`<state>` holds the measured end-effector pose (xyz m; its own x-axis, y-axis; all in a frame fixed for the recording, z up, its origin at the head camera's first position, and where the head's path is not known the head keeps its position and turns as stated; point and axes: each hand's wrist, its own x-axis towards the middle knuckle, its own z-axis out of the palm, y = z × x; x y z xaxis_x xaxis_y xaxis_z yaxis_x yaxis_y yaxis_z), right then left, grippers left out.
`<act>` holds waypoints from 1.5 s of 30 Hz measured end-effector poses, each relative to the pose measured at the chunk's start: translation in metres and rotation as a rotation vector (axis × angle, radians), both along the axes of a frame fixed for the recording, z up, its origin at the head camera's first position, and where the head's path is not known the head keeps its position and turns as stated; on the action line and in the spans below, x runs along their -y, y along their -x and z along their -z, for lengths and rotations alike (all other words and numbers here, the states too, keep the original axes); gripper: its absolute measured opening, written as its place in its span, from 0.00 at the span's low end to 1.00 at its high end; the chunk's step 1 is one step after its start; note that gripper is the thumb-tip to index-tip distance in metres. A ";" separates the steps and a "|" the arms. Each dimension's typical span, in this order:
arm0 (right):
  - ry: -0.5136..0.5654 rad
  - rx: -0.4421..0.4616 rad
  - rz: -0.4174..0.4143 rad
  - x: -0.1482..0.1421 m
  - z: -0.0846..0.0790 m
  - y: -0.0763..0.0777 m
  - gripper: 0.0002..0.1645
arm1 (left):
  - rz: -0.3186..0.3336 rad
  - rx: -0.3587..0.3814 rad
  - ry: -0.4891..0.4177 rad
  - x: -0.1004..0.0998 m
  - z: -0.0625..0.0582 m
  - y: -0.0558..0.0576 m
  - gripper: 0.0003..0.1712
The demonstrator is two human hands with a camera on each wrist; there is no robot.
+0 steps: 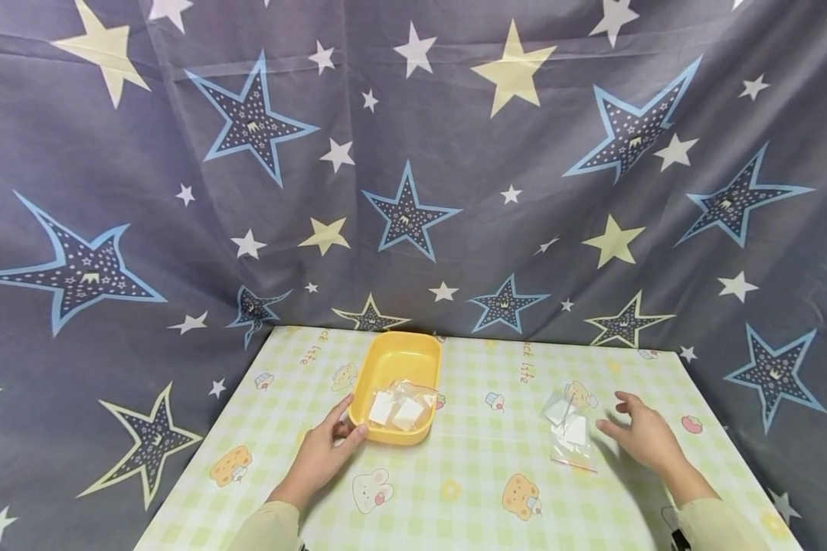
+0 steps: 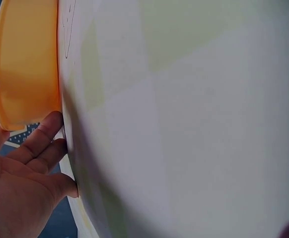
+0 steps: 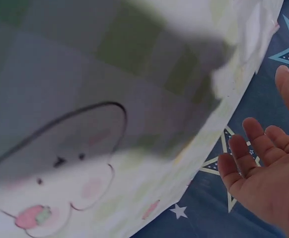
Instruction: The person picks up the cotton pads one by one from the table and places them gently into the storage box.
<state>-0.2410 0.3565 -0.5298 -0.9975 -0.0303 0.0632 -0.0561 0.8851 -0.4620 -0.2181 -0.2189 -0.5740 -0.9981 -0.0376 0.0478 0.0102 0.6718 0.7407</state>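
A yellow plastic tray stands left of the middle on the table, with small clear zip bags holding white squares lying in its front part. My left hand holds the tray's near left corner, thumb at the front rim and fingers along the left side. In the left wrist view the tray's wall rises beside that hand's fingers. My right hand is off to the right, above the table, its fingers loosely spread and holding nothing. Just left of it, more clear zip bags with white squares lie on the table.
A tablecloth with pale green checks and cartoon prints covers the table. Behind it and along both sides hangs a dark grey curtain with stars, close to the table's far edge.
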 end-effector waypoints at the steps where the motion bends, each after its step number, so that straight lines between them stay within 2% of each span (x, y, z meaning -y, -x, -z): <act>1: 0.000 0.007 -0.001 0.000 0.002 0.000 0.50 | 0.003 -0.005 0.003 0.000 0.001 0.000 0.46; 9: 0.004 0.036 -0.023 0.004 0.017 0.002 0.50 | 0.002 -0.005 0.001 0.000 0.001 0.001 0.45; 15: 0.006 0.042 -0.061 0.012 0.022 0.001 0.52 | 0.004 -0.012 0.004 0.000 0.000 0.002 0.46; 25: -0.042 0.004 -0.113 0.023 0.025 0.004 0.55 | -0.010 0.007 -0.003 0.001 0.002 0.002 0.46; 37: -0.097 0.048 -0.113 0.031 0.025 0.009 0.65 | 0.001 -0.009 -0.014 0.002 0.005 0.001 0.47; 45: -0.096 0.061 -0.119 0.035 0.022 0.009 0.66 | 0.003 -0.010 -0.006 0.001 0.003 0.002 0.46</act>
